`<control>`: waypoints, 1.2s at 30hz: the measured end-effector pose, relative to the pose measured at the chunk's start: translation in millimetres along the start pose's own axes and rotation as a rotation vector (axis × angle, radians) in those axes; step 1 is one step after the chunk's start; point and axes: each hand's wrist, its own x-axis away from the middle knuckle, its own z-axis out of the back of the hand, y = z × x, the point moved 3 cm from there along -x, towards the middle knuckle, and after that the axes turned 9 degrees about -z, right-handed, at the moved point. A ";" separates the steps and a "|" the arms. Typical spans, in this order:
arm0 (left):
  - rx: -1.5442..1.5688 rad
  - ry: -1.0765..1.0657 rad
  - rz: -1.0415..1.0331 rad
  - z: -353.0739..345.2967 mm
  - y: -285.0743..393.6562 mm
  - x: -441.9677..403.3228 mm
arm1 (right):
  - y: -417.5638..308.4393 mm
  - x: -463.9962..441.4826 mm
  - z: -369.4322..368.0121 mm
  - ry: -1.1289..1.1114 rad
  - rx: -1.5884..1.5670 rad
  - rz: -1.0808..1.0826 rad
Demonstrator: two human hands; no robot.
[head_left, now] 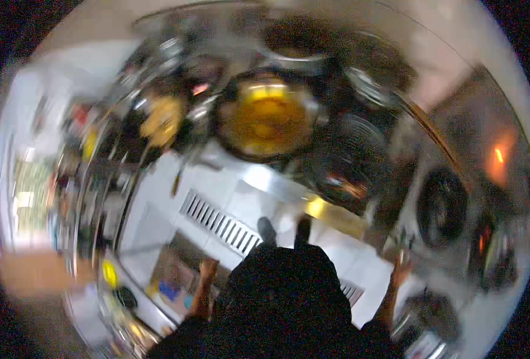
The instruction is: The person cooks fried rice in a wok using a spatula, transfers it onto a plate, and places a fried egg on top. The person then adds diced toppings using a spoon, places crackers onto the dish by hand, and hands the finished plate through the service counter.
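Watching remotely, my right hand [401, 264] near the stove [340, 222], left hand [209, 267] opposite, grips too blurred to tell, pan [223, 133] ahead

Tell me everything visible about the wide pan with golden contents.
The wide round pan has a dark rim and looks metallic, though blurred. It sits upright ahead, uncovered, holding amber contents, apparently liquid, with a bright yellow glare toward the far side. What supports it is hidden. The left hand and right hand are apart from it.
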 end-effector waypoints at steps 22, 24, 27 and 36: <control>1.166 -0.152 1.639 13.9 12.6 60.7 | -369.4 -14.3 24.7 -0.238 -0.278 0.312; 1.240 -0.166 1.663 -12.6 -0.5 83.3 | -480.7 1.6 22.7 -0.355 -0.317 0.518; 1.237 0.123 1.743 -17.2 -45.4 124.0 | -634.6 69.5 27.5 -0.507 -0.342 0.749; 1.003 0.603 1.982 -36.9 -165.9 272.2 | -991.4 322.4 155.6 -0.921 -0.346 1.264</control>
